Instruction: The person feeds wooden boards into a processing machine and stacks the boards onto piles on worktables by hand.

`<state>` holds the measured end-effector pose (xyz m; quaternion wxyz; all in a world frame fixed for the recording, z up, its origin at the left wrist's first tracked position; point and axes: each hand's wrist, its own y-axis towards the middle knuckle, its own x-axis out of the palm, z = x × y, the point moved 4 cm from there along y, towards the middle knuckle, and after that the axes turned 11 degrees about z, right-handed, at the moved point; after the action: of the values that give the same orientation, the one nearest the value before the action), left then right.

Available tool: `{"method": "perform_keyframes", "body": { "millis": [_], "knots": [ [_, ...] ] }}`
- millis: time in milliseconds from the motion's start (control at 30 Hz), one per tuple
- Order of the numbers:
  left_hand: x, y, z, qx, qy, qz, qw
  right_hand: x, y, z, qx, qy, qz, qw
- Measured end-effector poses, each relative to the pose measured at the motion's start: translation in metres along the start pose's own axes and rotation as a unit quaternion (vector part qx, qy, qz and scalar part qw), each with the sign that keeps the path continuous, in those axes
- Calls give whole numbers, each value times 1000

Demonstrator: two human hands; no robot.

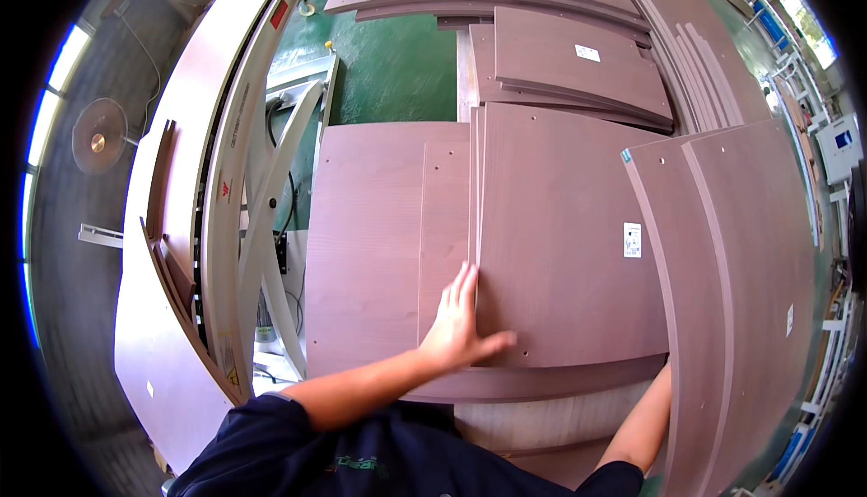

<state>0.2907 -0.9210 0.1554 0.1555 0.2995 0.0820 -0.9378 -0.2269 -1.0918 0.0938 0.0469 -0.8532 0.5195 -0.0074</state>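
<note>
My left hand [459,330] rests on a stack of brown wooden panels [564,199]. Its fingers point away from me along the left edge of the upper panel, and the thumb is spread to the right. It grips nothing. That panel has small drilled holes and a white label [632,240]. A lower brown panel [366,226] sticks out to the left beneath it. On the right, my forearm [646,416] goes down behind a tilted brown panel [655,217], which hides my right hand. Another brown panel [759,253] overlaps this one farther right.
More brown panels [578,54] are stacked at the far side. A long pale machine [226,181] with a curved white leg [275,190] stands left, brown strips [163,181] on top. A wall fan [99,137] is beyond it. Green floor [397,72] shows between.
</note>
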Motion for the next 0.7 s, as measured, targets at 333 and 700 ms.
{"method": "perform_keyframes", "body": {
  "millis": [333, 700],
  "knots": [
    [14, -53, -15, 145, 93, -34, 984, -23, -4, 9, 2, -19, 12, 1000],
    [8, -37, -31, 188, 112, -56, 974, -33, 0, 4, -11, -49, 13, 999]
  ]
}}
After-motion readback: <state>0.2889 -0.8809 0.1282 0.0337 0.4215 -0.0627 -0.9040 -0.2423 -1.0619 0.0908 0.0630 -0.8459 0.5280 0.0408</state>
